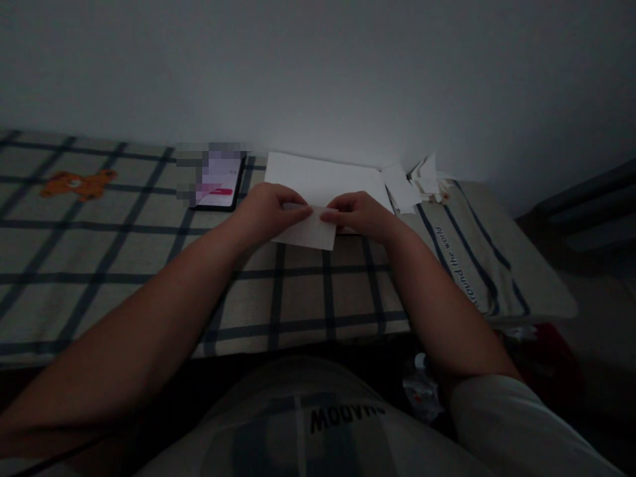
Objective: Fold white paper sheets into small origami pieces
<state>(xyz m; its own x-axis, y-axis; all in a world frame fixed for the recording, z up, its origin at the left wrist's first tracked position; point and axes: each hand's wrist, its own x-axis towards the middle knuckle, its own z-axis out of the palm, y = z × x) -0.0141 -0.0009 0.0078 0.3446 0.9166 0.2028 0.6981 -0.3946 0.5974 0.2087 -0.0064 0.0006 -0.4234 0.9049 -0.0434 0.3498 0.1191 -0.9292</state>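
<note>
Folded paper [311, 232], a small white rectangle, lies on the checked cloth [149, 278] at the middle of the scene, pinned along its far edge. The left hand [268, 211] and the right hand [362, 215] meet there, fingertips pinched narrow on the sheet, probably so that a crease stays flat. Just beyond, a larger white sheet [322, 179] lies flat. To the left, a lit phone [218, 182] rests near it; to the far right, a heap of paper scraps [424, 179]. Nothing blocks either hand.
</note>
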